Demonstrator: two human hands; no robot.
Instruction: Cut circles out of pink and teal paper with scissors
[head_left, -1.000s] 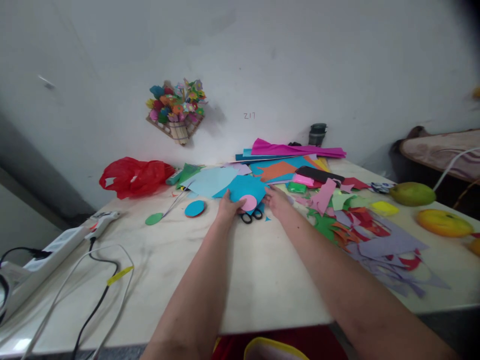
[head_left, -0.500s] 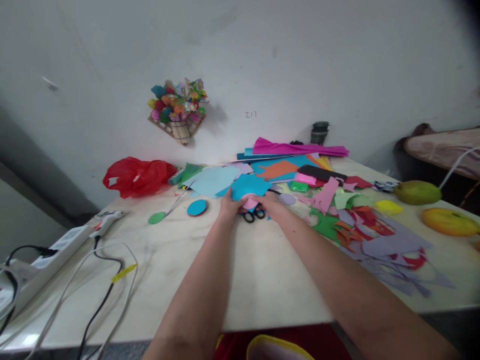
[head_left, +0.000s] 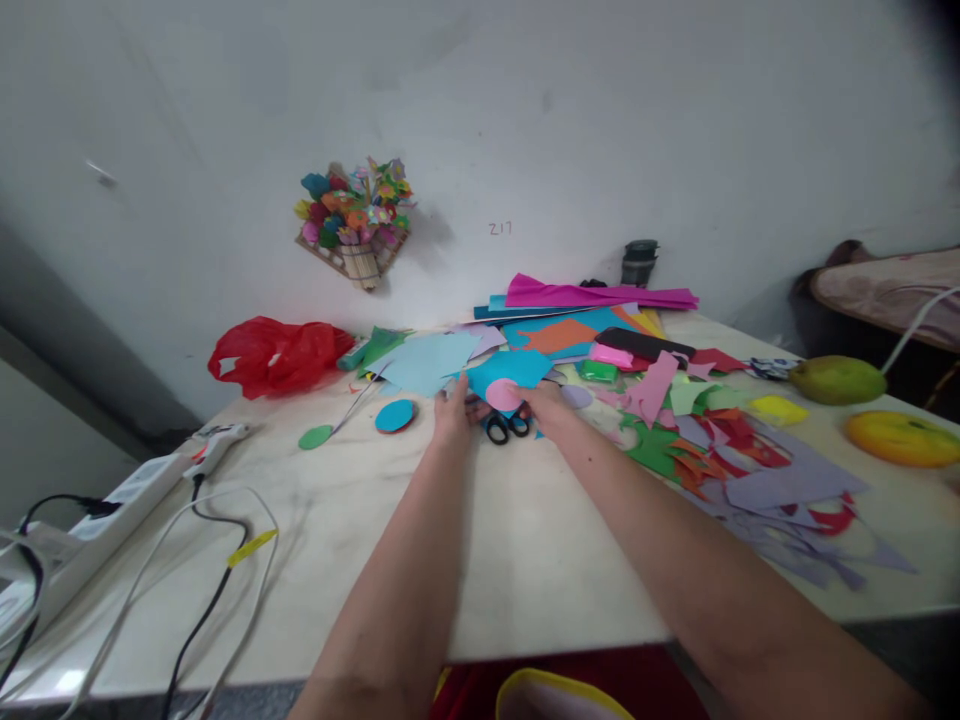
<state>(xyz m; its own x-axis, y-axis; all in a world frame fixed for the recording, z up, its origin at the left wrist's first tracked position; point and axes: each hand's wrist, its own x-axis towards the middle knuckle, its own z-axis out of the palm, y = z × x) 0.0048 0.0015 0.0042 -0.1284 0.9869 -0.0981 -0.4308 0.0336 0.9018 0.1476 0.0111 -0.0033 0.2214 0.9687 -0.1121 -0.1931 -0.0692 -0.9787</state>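
A bright blue paper sheet [head_left: 527, 366] is held up between my hands over the middle of the table, with a pink paper circle [head_left: 502, 394] lying against its near part. My left hand [head_left: 452, 410] grips the sheet at its left edge, thumb up and fingers partly hidden beneath. On the right, my right hand [head_left: 541, 406] pinches the circle and the sheet together at the circle's right edge. Black-handled scissors [head_left: 508, 428] lie just below the sheet, their blades hidden. Left of my hands are a small stack of blue circles [head_left: 394, 415] and a green circle [head_left: 315, 437].
Paper scraps [head_left: 757, 470] spread over the right side, beside two mangoes [head_left: 838, 380]. A black phone [head_left: 645, 345] and coloured sheets [head_left: 592, 295] lie at the back. A red plastic bag [head_left: 281, 355], a power strip [head_left: 112, 520] and cables occupy the left.
My left thumb has come off the pink circle and moved left to the blue sheet's edge. More of the circle shows now, while my right hand still pinches it.
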